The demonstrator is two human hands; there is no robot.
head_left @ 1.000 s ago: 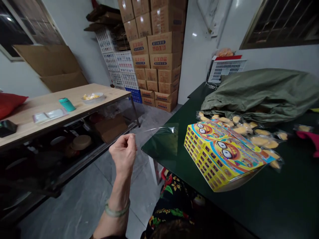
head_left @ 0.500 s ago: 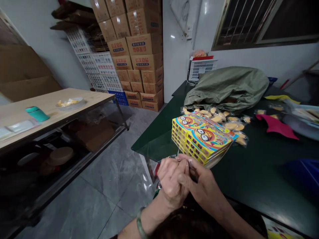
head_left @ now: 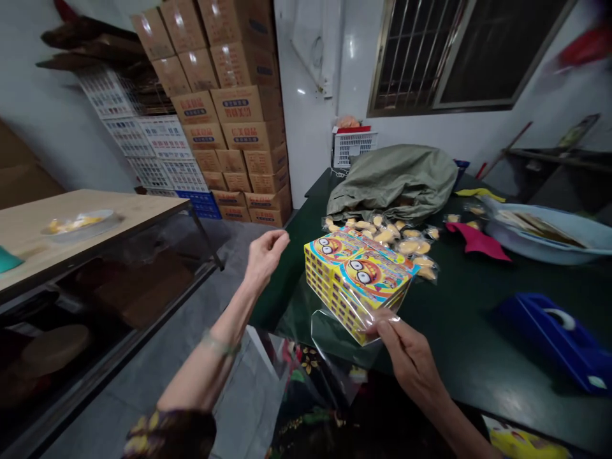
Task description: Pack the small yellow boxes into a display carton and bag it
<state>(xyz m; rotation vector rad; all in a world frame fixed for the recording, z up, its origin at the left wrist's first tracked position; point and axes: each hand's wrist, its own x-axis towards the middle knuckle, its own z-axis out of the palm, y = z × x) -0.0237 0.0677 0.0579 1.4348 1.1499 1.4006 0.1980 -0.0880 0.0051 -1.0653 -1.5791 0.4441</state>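
My left hand is raised over the floor gap, left of the green table's edge. Its fingertips are pinched together, and I cannot make out what is between them. A stack of yellow cartoon boxes stands near the table's corner, several layers high. My right hand is at the stack's front lower corner, thumb and fingers closed on clear plastic film. The film hangs loosely in front of the boxes, over the table edge. Small wrapped yellow pastries lie behind the stack.
On the dark green table are a grey-green cloth cover, a pink piece, a light-blue basin and a blue tape dispenser. A wooden table stands left. Stacked cartons rise behind.
My hands were together in front of the boxes. The left has moved up and away to the left, while the right has spread apart from it with the film. The view has turned right.
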